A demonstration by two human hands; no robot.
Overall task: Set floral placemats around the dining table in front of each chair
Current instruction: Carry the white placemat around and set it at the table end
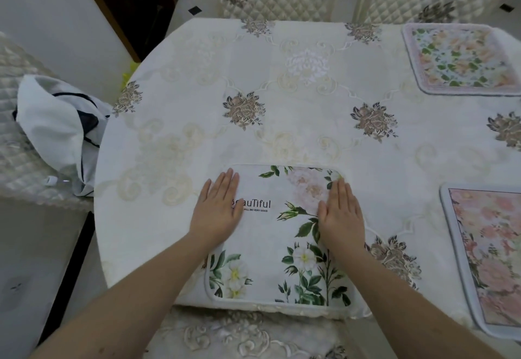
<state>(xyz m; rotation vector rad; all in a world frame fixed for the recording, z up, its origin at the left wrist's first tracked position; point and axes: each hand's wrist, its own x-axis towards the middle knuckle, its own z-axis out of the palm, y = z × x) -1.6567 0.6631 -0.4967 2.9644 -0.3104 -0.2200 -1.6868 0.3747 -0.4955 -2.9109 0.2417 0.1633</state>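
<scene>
A white floral placemat [277,234] lies flat at the near edge of the worktop [282,90], above a chair seat [239,336] only partly in view. The left hand [218,209] and right hand [341,215] press on it with fingers straight, gripping nothing; the left covers the start of the printed word "Beautiful". Two pink placemats [462,58] [490,257] run off the right edge. A white garment [60,127] sits crumpled on the left chair.

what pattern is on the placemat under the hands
White placemat with white and pale pink flowers, green leaves; head view.
</scene>
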